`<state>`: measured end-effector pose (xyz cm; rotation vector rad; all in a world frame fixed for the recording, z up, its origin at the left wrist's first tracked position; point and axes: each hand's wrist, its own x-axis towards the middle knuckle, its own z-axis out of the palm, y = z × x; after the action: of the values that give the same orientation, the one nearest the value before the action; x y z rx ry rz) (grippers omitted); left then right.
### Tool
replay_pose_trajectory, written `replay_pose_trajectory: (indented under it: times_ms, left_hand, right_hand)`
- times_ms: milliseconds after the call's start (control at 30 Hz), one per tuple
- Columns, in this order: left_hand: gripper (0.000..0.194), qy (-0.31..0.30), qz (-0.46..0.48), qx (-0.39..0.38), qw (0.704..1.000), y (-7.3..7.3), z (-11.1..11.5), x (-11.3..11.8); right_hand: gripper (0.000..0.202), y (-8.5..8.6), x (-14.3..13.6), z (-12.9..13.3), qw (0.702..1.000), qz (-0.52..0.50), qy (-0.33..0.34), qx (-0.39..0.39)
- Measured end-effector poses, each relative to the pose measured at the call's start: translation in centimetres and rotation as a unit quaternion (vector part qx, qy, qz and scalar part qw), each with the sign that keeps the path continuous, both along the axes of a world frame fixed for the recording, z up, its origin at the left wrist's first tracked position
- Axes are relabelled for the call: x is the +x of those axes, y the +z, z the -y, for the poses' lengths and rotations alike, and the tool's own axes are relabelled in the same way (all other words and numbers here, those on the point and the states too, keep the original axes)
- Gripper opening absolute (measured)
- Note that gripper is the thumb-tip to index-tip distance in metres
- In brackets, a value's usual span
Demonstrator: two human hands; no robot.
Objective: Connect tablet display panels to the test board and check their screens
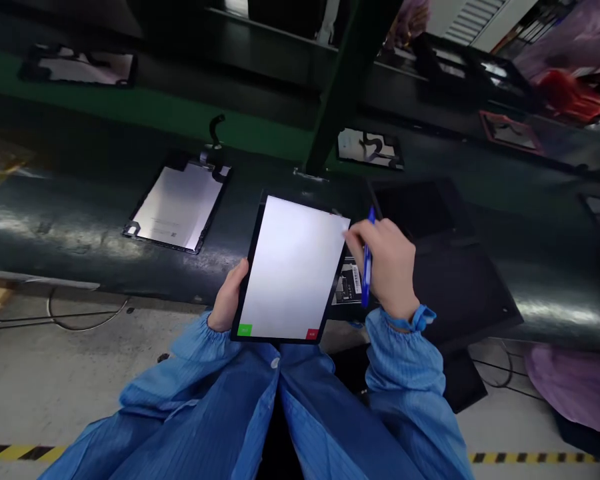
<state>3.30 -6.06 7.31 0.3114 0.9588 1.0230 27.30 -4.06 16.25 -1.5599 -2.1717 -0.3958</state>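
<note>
A tablet (295,267) with a lit white screen is tilted up at the edge of the bench; small green and red boxes show in its lower corners. My left hand (229,293) grips its left edge, thumb at the front and fingers hidden behind. My right hand (387,260) is closed around a blue pen (367,267), which stands nearly upright between the fingers. The pinched thumb and forefinger are at the screen's upper right edge; whether they touch it I cannot tell. Behind the tablet's right side, part of a device with a white label (350,280) shows.
To the left lies a display panel (177,207) with a black flex cable. Another panel (370,148) lies beyond the dark post (337,93). Dark flat panels (460,287) lie to the right. Across the bench are more panels and a person in pink (570,40).
</note>
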Motion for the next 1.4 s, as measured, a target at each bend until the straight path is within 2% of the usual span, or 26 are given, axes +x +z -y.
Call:
replay_pose_trajectory:
  times_ms: [100,167,300,433,633,700,767,867,933,1033,1067,1133,1200,1267,1333,1400]
  left_hand:
    - [0.055,0.004,-0.016,0.001,1.000,0.3,0.0,-0.1]
    - [0.052,0.011,-0.008,0.015,1.000,0.6,0.1,-0.2]
    - [0.042,0.007,0.037,0.028,0.999,1.2,0.2,-0.4]
    - [0.035,0.028,0.022,0.013,0.999,1.5,0.3,-0.4]
    - [0.043,0.005,-0.017,0.013,1.000,1.2,-0.1,-0.9]
    - [0.044,-0.017,-0.072,0.070,0.995,0.9,-0.6,-1.1]
    - [0.043,-0.062,-0.132,0.152,0.978,0.6,-1.1,-0.9]
    - [0.043,-0.150,-0.171,0.230,0.946,0.7,-1.4,0.0]
    - [0.047,-0.197,-0.167,0.247,0.934,0.8,-1.3,0.6]
    - [0.048,-0.211,-0.150,0.215,0.942,0.6,-0.9,0.7]
    - [0.047,-0.206,-0.146,0.198,0.947,0.4,-0.9,0.6]
    - [0.045,-0.187,-0.144,0.173,0.956,0.1,-0.9,0.1]
    - [0.043,-0.168,-0.137,0.160,0.963,-0.2,-1.0,-0.3]
    - [0.042,-0.141,-0.113,0.134,0.974,-0.2,-1.1,-0.5]
    - [0.040,-0.114,-0.082,0.084,0.987,0.1,-1.2,-0.5]
    - [0.039,-0.108,-0.039,0.003,0.993,0.7,-1.3,-0.2]
  right_hand:
    - [0.014,0.8,-0.6,2.9,0.990,0.011,0.125,0.058]
    - [0.010,1.1,-0.5,4.5,0.985,-0.010,0.151,0.084]
    - [0.009,0.9,0.4,6.3,0.984,-0.053,0.147,0.090]
    - [0.007,0.4,1.2,7.1,0.985,-0.067,0.136,0.083]
    - [0.010,1.1,1.9,8.1,0.987,-0.085,0.113,0.074]
    - [0.009,1.8,1.4,7.5,0.986,-0.094,0.121,0.067]
    - [0.009,2.4,0.3,6.0,0.979,-0.130,0.153,0.038]
    - [0.016,2.7,-2.1,2.5,0.946,-0.238,0.215,-0.040]
    - [0.018,2.3,-3.1,0.1,0.916,-0.342,0.202,-0.053]
    - [0.005,1.2,-2.5,-1.8,0.845,-0.506,0.161,-0.056]
    - [0.021,0.7,-1.8,-2.0,0.829,-0.527,0.169,-0.079]
    - [0.060,-0.4,-0.1,-1.7,0.830,-0.504,0.194,-0.140]
    - [0.080,-1.7,1.4,-1.4,0.854,-0.450,0.190,-0.176]
    - [0.079,-3.0,2.3,-1.4,0.864,-0.435,0.175,-0.182]
    - [0.075,-4.3,2.5,-2.2,0.850,-0.465,0.174,-0.174]
    - [0.069,-5.3,2.2,-3.3,0.827,-0.512,0.167,-0.162]
